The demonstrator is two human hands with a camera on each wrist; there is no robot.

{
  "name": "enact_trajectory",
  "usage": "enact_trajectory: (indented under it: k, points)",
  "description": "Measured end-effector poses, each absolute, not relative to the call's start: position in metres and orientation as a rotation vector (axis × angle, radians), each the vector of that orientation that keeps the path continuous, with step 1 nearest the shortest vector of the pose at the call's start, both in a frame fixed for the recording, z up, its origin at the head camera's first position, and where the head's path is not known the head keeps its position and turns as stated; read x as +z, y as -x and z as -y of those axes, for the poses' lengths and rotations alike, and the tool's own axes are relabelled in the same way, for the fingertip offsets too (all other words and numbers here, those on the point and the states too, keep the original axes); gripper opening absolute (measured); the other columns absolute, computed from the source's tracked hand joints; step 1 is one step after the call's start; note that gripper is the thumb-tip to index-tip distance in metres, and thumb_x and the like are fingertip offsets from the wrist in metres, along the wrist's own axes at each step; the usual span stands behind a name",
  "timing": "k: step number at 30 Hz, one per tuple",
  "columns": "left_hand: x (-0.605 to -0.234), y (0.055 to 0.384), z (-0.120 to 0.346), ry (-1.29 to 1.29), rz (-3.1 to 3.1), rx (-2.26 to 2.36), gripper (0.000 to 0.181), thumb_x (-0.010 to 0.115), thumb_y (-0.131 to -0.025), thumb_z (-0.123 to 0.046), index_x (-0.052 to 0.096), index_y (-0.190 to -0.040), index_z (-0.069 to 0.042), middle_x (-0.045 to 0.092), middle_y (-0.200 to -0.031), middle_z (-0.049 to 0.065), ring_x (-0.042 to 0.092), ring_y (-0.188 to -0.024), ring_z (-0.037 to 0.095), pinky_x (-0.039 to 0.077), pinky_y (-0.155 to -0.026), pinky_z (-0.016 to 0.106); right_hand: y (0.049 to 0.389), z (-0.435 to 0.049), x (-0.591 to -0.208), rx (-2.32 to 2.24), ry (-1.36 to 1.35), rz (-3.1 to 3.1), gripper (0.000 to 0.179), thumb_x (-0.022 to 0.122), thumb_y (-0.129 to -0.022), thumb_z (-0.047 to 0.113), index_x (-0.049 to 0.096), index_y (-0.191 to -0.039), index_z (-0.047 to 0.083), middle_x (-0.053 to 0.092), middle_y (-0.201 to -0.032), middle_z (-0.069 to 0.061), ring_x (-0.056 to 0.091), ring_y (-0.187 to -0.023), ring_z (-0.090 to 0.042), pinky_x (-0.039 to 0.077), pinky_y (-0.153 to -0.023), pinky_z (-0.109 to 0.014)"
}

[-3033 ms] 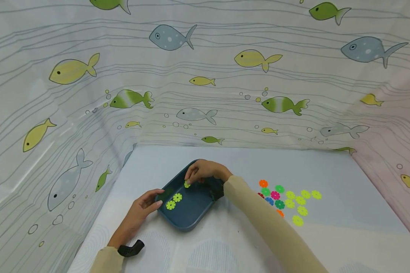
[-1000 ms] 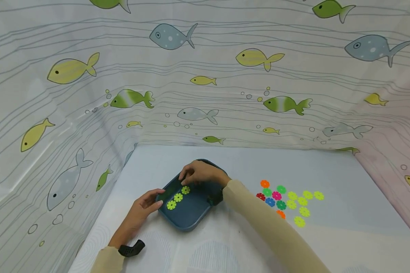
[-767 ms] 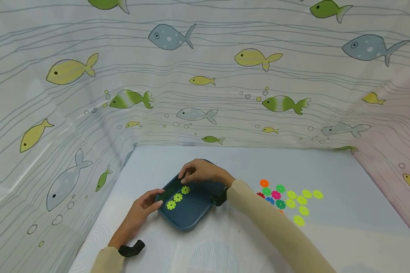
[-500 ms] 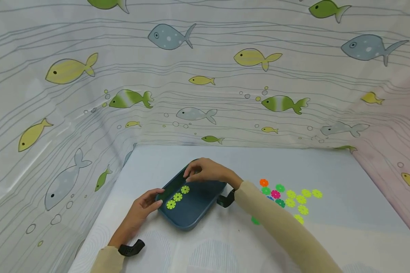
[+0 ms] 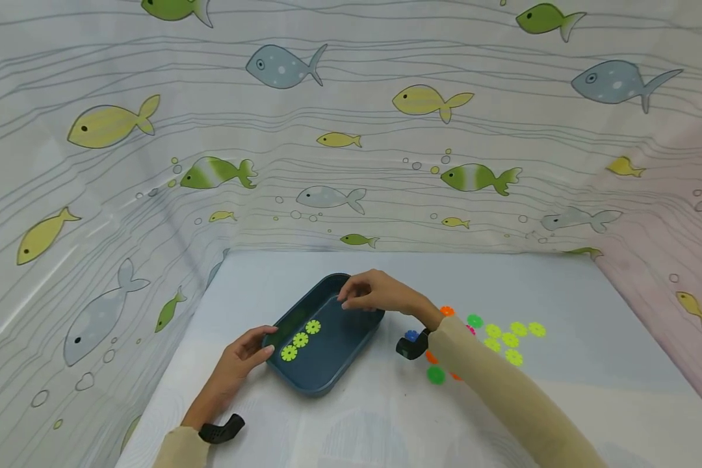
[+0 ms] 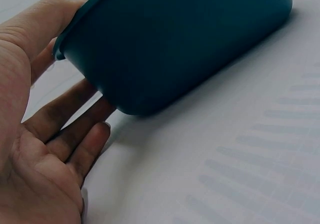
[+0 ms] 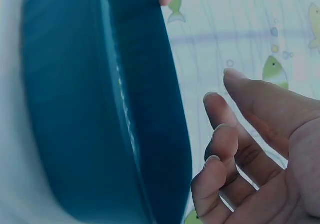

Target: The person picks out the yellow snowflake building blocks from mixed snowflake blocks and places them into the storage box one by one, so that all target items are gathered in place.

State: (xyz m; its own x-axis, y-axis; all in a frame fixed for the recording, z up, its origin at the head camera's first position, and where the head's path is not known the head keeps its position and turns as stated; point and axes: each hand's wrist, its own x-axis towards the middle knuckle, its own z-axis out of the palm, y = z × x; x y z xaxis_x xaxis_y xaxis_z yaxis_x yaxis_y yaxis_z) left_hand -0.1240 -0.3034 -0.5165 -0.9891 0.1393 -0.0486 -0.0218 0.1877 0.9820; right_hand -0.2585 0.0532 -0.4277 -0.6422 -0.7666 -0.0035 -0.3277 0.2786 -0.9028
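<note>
A dark blue rectangular tray [image 5: 322, 374] stands on the table. My left hand [image 5: 236, 361] grips its near-left corner; in the left wrist view the thumb [image 6: 47, 22] lies at the rim while several fingers [image 6: 82, 116] support the outer wall. Inside, along the tray's left side, three yellow-green notched snowflake discs [image 5: 301, 340] form a row. My right hand [image 5: 380, 292] hovers over the far right part of the tray. Its fingers [image 7: 222, 141] are loosely curled with nothing between them in the right wrist view, apart from the thumb.
Right of the tray lies a loose group of snowflake discs: several yellow-green ones [image 5: 510, 339], a green one [image 5: 435, 375], orange ones [image 5: 447, 311] and a blue one [image 5: 411, 335]. My right forearm [image 5: 503, 383] covers some of them. Fish-patterned cloth walls [image 5: 351, 195] enclose the table.
My right hand set a third yellow-green disc at the end of the row, let go, then lifted and moved right. My left hand kept its grip on the tray.
</note>
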Motion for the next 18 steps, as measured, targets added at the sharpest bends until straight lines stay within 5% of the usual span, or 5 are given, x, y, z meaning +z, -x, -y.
enact_trajectory:
  k: [4,10,18]
  points:
    - [-0.517,0.124,0.305,-0.106,-2.322,1.921,0.048,0.069,-0.101,-0.023,0.054,-0.145,-0.011,0.042,-0.157,0.008,0.024,-0.153,0.033,0.039,-0.102,0.012,0.256,-0.067,-0.429,-1.363,0.942,-2.118,0.013,0.074,-0.098,0.025,0.074,-0.110,0.022,0.070,-0.105,-0.019,0.058,-0.077,-0.021,0.054,-0.069,-0.035]
    - [-0.517,0.125,0.304,-0.105,-2.324,1.926,0.048,0.069,-0.101,-0.022,0.054,-0.145,-0.010,0.044,-0.155,0.007,0.024,-0.152,0.033,0.039,-0.103,0.012,0.252,-0.088,-0.431,-1.387,0.876,-2.152,0.014,0.074,-0.098,0.028,0.075,-0.110,0.022,0.070,-0.109,-0.003,0.060,-0.085,-0.030,0.054,-0.073,-0.053]
    - [-0.518,0.124,0.303,-0.113,-2.325,1.922,0.049,0.069,-0.101,-0.023,0.053,-0.146,-0.009,0.044,-0.156,0.006,0.023,-0.153,0.033,0.039,-0.103,0.012,0.246,-0.115,-0.436,-1.391,0.816,-2.203,0.032,0.073,-0.098,0.028,0.072,-0.121,0.005,0.073,-0.106,-0.002,0.059,-0.086,-0.039,0.054,-0.074,-0.057]
